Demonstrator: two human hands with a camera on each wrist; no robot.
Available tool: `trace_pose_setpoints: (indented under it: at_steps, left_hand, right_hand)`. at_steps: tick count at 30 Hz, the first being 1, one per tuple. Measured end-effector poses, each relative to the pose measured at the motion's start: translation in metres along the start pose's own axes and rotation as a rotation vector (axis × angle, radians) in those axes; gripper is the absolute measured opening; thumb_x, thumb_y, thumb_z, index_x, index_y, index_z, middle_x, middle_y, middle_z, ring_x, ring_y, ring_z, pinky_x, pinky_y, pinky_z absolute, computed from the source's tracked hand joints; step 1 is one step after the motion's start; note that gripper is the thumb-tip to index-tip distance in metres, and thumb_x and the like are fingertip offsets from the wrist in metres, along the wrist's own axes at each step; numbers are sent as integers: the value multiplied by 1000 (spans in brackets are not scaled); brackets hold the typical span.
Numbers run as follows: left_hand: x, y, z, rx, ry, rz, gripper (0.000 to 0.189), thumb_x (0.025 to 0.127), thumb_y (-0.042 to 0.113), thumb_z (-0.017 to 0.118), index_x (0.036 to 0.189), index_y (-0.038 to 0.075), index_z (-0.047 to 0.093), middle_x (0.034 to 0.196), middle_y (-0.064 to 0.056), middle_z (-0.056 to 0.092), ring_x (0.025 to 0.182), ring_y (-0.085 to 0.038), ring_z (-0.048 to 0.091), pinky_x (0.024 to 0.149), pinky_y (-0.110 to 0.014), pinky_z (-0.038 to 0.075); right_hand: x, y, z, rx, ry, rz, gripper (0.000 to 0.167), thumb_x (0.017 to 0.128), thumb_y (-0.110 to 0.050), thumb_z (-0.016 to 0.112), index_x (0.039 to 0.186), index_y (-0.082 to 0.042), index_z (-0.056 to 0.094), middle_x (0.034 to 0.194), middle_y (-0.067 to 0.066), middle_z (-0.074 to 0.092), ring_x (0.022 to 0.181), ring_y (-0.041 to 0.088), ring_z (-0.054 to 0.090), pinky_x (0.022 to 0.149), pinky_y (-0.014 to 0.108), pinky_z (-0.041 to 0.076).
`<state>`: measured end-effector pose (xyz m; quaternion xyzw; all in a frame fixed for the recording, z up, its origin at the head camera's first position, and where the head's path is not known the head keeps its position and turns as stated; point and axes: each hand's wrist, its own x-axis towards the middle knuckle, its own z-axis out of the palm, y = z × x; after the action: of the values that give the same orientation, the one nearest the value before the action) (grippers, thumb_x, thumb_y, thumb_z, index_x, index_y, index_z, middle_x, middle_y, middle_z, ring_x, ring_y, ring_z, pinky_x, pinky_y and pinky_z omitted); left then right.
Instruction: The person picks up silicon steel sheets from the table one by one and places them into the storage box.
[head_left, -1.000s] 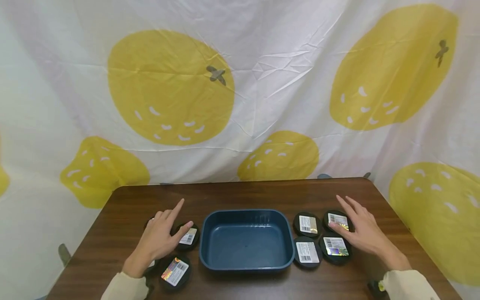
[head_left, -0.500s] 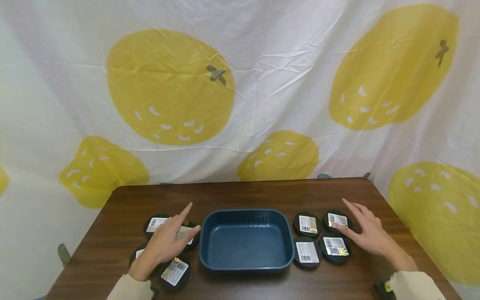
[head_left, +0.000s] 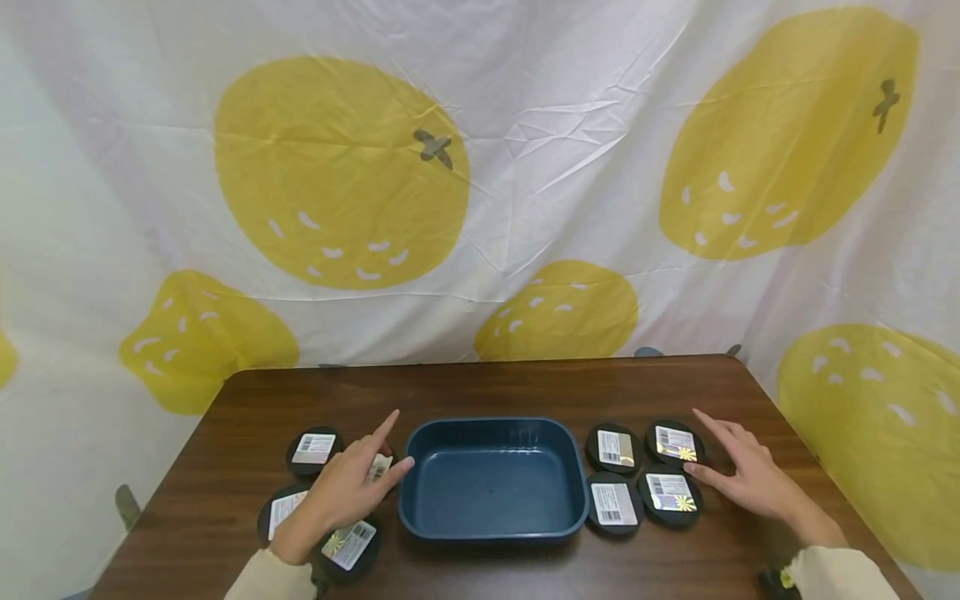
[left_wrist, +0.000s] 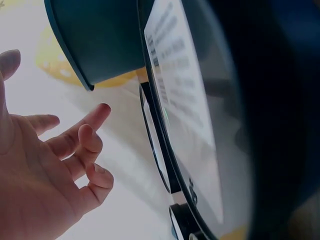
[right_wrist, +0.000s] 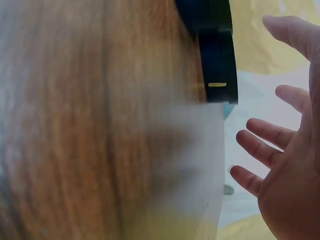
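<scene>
My left hand (head_left: pixel 351 487) hovers over a group of flat round black containers with white labels at the left; its thumb and index finger are spread. In the left wrist view one labelled container (left_wrist: pixel 182 95) looms close beside the hand (left_wrist: pixel 55 165), whose loosely bent fingers hold nothing. At the right, my right hand (head_left: pixel 756 482) is held over the outer edge of a second group, nearest the far-right container (head_left: pixel 675 440) and the near-right one (head_left: pixel 667 512). Straight, spread fingers of the right hand (right_wrist: pixel 287 165) have nothing between them in the right wrist view.
Between the two groups stands a blue rectangular tub (head_left: pixel 493 533), bare inside. All of it rests on a dark wooden table (head_left: pixel 495 387), with a white lemon-print cloth (head_left: pixel 562 192) hanging behind. A small dark object (head_left: pixel 776 582) shows by the right sleeve.
My left hand has moved right, closer to the tub, uncovering containers at the far left. My right hand has drifted right and slightly nearer me. The containers and tub have stayed in place.
</scene>
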<state>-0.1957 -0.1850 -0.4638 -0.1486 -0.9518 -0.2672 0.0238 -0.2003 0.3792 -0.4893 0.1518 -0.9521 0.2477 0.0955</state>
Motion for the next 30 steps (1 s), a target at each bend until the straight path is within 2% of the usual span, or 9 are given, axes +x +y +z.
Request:
trace_pose_setpoints:
  at_steps: [5,10,11,14,17,21,30]
  left_hand:
    - [1,4,4,-25,-30,3,75,97,58,53,158,26,25,112,-2,65,92,-18,60,81,-41,49]
    - [0,8,6,-33,-42,-5,75,96,58,54,158,28,24,111,-1,64,83,-15,56,74,-37,47]
    - [0,9,7,-32,-43,-7,76,96,58,54,159,29,24,111,-1,64,85,-16,57,77,-39,48]
    - [-1,11,11,-27,-43,7,77,96,60,52,159,29,22,127,-9,64,104,-26,64,89,-51,49]
    - [-2,13,15,-22,-36,21,78,95,62,52,159,28,22,140,-15,57,125,-35,57,100,-58,43]
    - [-2,14,19,-18,-44,16,79,94,63,51,159,27,24,141,-17,55,124,-36,57,98,-57,45]
    - [0,15,24,-28,-69,-15,78,96,64,47,159,24,24,143,-22,52,130,-42,51,102,-61,41]
  right_hand:
    - [-1,5,2,21,-28,20,88,84,-32,77,156,-14,30,137,28,43,121,49,39,87,64,26]
    - [0,9,5,23,-50,41,89,82,-34,79,154,-11,33,135,26,45,118,45,40,84,57,26]
    - [0,10,5,25,-52,45,89,82,-34,79,154,-10,33,134,26,45,117,44,40,84,56,26]
    - [1,11,5,38,-55,49,87,82,-33,79,153,-9,34,132,25,47,115,41,42,83,52,26]
    - [1,13,4,51,-62,48,83,84,-32,77,152,-8,35,128,24,49,110,37,45,82,49,27]
    - [2,14,3,56,-67,46,81,85,-30,76,151,-7,37,124,21,52,104,32,48,80,46,28]
    - [12,20,5,11,-111,60,88,78,-34,83,150,-5,40,121,21,53,101,29,47,79,46,35]
